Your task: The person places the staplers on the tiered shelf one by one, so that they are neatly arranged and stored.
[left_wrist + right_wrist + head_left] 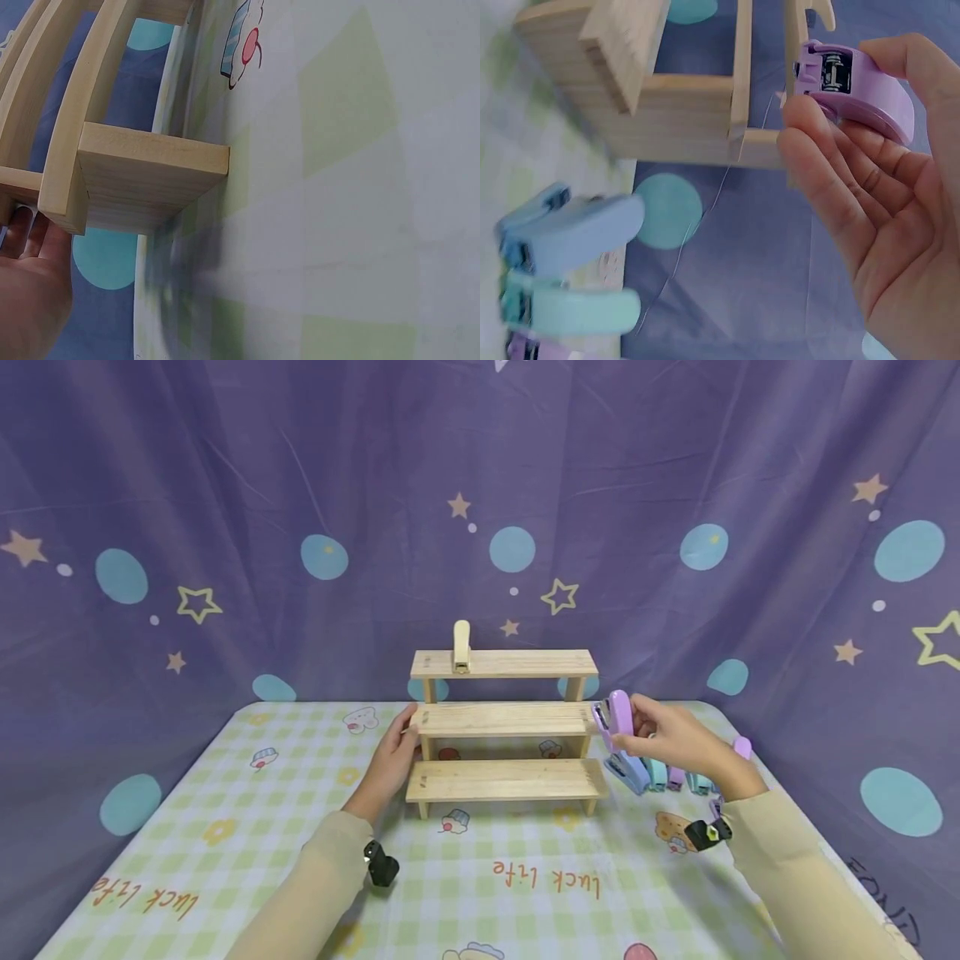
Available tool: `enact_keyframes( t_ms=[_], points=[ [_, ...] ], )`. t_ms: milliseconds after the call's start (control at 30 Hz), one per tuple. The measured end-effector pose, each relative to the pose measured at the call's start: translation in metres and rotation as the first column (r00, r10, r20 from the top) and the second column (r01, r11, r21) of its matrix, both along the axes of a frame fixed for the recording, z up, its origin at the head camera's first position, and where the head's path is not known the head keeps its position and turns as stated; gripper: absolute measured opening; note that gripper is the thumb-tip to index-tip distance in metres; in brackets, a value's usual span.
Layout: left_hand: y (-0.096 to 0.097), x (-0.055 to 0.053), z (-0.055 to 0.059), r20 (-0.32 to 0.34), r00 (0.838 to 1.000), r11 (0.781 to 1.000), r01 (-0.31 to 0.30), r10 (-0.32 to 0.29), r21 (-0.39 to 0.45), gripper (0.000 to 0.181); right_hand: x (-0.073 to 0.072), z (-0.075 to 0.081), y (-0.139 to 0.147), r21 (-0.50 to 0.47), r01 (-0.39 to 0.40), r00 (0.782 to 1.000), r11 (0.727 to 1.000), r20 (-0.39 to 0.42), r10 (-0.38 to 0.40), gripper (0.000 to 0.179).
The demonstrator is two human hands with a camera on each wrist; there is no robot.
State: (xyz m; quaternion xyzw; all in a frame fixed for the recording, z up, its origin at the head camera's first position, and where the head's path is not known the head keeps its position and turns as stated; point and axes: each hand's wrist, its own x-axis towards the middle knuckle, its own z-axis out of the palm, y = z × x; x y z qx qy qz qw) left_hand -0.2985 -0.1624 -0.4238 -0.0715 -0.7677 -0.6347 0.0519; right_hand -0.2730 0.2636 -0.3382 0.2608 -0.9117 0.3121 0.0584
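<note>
A three-tier wooden display shelf stands on the table. At the left end of its middle board, my left hand holds the edge; in the left wrist view the fingertips are partly hidden behind the wood. My right hand pinches a purple stapler between thumb and fingers, beside the right end of the middle board. The right wrist view shows this purple stapler tilted, with its metal part facing the shelf. A cream stapler sits on the top board, left of its middle.
Right of the shelf stand several more staplers: a blue one, a mint one and a purple one among them. My right forearm partly covers the row. A patterned cloth covers the table, and a purple curtain hangs behind.
</note>
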Motion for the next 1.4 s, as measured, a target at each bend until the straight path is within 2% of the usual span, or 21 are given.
enact_keyframes(
  t_ms=[300,600,933,1400],
  points=[
    [0.000,0.003,0.003,0.018,1.000,1.000,0.013,-0.013,-0.005,0.053,-0.022,0.008,-0.035,-0.056,-0.003,0.999,0.998,-0.054,0.000,0.025],
    [-0.001,0.005,0.005,0.015,1.000,1.000,0.001,-0.001,-0.006,0.051,-0.038,0.012,-0.070,-0.155,0.043,0.992,0.987,-0.112,-0.061,0.028],
    [0.001,0.002,0.002,0.001,1.000,1.000,0.005,-0.005,0.001,0.052,-0.058,0.005,-0.105,-0.319,0.076,0.978,0.945,-0.160,-0.133,0.027],
    [0.000,0.002,0.003,-0.001,1.000,1.000,0.001,-0.001,0.003,0.051,-0.083,0.021,-0.144,-0.412,0.100,0.976,0.906,-0.136,-0.169,0.031]
  ],
)
